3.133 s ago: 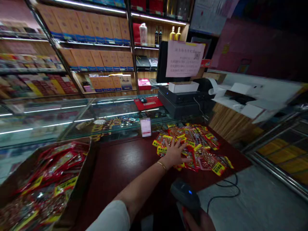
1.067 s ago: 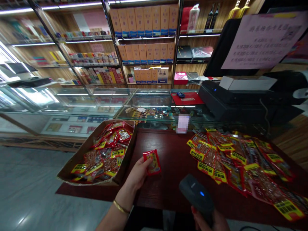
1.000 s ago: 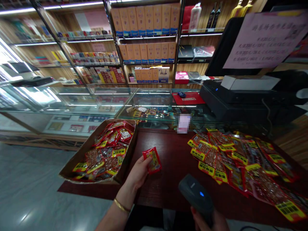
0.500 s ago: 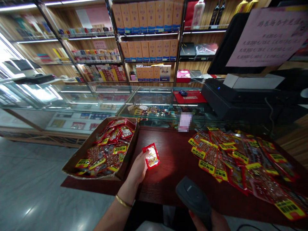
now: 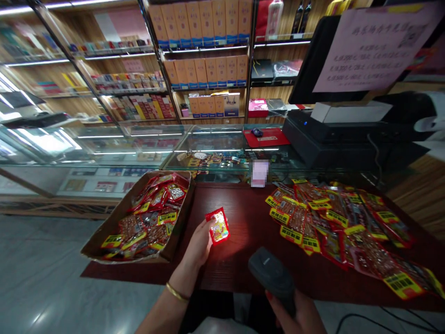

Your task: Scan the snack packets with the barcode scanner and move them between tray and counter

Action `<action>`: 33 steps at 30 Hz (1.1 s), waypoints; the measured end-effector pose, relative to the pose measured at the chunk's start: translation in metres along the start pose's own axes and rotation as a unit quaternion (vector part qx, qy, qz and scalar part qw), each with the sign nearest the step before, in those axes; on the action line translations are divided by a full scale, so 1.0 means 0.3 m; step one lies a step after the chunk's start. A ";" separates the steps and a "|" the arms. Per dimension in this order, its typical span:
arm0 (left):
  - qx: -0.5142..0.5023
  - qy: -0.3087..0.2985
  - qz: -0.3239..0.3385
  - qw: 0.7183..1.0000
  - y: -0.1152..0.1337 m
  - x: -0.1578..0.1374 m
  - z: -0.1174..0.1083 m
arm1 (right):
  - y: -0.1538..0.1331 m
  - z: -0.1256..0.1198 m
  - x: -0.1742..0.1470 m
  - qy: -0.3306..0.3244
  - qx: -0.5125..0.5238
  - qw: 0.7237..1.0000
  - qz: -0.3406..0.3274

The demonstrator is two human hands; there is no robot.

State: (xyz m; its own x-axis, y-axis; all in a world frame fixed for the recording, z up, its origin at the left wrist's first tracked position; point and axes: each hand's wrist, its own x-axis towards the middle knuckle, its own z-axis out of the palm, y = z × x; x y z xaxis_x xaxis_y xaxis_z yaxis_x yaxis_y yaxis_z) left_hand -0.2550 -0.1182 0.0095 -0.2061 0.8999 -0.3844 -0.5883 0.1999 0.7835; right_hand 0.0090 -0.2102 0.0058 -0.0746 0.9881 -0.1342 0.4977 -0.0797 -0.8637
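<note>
Between the thumb and fingers of my left hand point(image 5: 199, 245) is a small red snack packet point(image 5: 219, 226), brightly lit and raised over the dark red tabletop point(image 5: 229, 266). My right hand point(image 5: 295, 315) is wrapped around the handle of a black barcode scanner point(image 5: 273, 276), whose head faces the packet. Red light falls on the packet and the wood around it. Left of my left hand stands a cardboard box point(image 5: 179, 232) holding many red snack packets. To the right lies a spread pile of snack packets with yellow labels point(image 5: 313, 218).
Behind the table runs a glass display counter point(image 5: 146, 139) carrying a red mat point(image 5: 278, 137) with a mouse point(image 5: 257, 132). A monitor with a pink paper sign point(image 5: 368, 51) rises at the right above a black cash drawer point(image 5: 323, 139). Shelves with boxed goods point(image 5: 205, 72) line the wall.
The view has shifted slightly, so the box, pile and shelves appear farther left. My left hand still holds the packet up; the scanner in my right hand appears slightly higher and farther left.
</note>
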 end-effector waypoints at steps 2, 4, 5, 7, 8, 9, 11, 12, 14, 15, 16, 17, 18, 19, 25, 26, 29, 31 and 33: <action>0.002 -0.008 0.002 1.000 -0.004 -0.005 0.011 | -0.008 0.001 0.009 -0.001 0.009 1.000 0.004; 0.003 -0.013 0.001 1.000 -0.007 -0.012 0.026 | -0.020 0.008 0.024 -0.005 0.022 1.000 0.004; 0.004 -0.016 -0.002 1.000 -0.008 -0.016 0.036 | -0.027 0.013 0.033 -0.008 0.028 1.000 0.000; 0.006 -0.023 -0.011 1.000 -0.013 -0.024 0.057 | -0.040 0.027 0.050 -0.015 0.038 0.999 -0.008; 0.006 -0.030 -0.017 0.999 -0.016 -0.029 0.067 | -0.046 0.036 0.057 -0.019 0.041 0.999 -0.010; 0.005 -0.035 -0.021 0.999 -0.020 -0.032 0.077 | -0.051 0.045 0.061 -0.023 0.042 0.999 -0.009; 0.002 -0.044 -0.028 0.999 -0.029 -0.038 0.093 | -0.056 0.060 0.062 -0.028 0.038 0.999 -0.001; 0.001 -0.048 -0.032 0.998 -0.034 -0.040 0.100 | -0.057 0.065 0.058 -0.029 0.035 0.999 0.002; 0.002 -0.056 -0.040 0.998 -0.041 -0.042 0.110 | -0.056 0.066 0.047 -0.027 0.030 0.999 0.003; 0.003 -0.059 -0.044 0.997 -0.043 -0.044 0.114 | -0.054 0.061 0.040 -0.024 0.027 0.999 0.001; 0.004 -0.059 -0.047 0.997 -0.044 -0.047 0.118 | -0.052 0.053 0.032 -0.024 0.024 0.999 -0.002; 0.003 -0.054 -0.050 0.997 -0.043 -0.050 0.121 | -0.049 0.043 0.025 -0.028 0.020 0.999 -0.009; 0.003 -0.048 -0.052 0.998 -0.041 -0.054 0.125 | -0.047 0.031 0.018 -0.033 0.017 0.999 -0.016; 0.003 -0.041 -0.055 0.998 -0.038 -0.058 0.128 | -0.044 0.019 0.011 -0.036 0.014 0.999 -0.023; 0.004 -0.042 -0.068 0.997 -0.050 -0.057 0.134 | -0.027 -0.020 -0.016 0.020 0.002 1.000 -0.012; 0.003 -0.034 -0.065 0.997 -0.063 -0.049 0.135 | -0.021 -0.023 -0.020 0.027 0.005 1.000 -0.008; 0.030 -0.029 -0.062 0.997 -0.114 -0.012 0.159 | 0.006 -0.039 -0.036 0.048 0.019 0.999 0.008; 0.055 -0.062 -0.080 0.993 -0.146 0.024 0.210 | 0.029 -0.054 -0.050 0.070 0.030 0.997 0.033; 0.062 -0.102 -0.104 0.987 -0.170 0.070 0.297 | 0.051 -0.072 -0.062 0.090 0.045 0.993 0.062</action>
State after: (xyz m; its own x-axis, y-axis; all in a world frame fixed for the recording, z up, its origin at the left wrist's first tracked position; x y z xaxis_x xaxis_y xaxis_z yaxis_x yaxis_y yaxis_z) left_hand -0.1597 -0.0749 0.0052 0.0789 0.8913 -0.4465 -0.4992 0.4231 0.7562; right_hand 0.0366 -0.2270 0.0055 0.1422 0.9769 -0.1593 0.4134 -0.2048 -0.8872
